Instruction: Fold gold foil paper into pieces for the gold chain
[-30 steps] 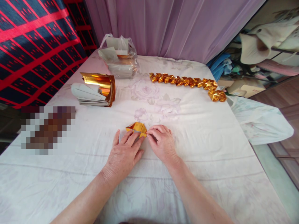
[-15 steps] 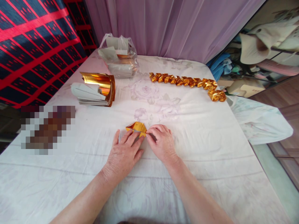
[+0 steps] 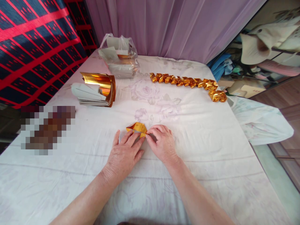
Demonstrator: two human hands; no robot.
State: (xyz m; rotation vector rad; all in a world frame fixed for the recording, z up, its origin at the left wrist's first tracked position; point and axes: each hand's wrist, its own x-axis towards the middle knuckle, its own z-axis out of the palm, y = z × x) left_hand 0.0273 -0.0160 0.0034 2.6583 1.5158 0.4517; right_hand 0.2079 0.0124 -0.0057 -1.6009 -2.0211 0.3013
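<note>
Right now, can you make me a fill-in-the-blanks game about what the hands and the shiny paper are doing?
1. Both hands press a small folded piece of ____ paper on the white sheet.
2. The left hand lies ____, fingers spread.
3. The right hand pinches the paper's ____ edge.
4. The finished pieces lie in a ____ near the curtain.

Missing words: gold; flat; right; row

Bright soft daylight; faint shadows; glare on gold foil stack (image 3: 103, 84); wide-angle edge bending; pixelated patch left.
</note>
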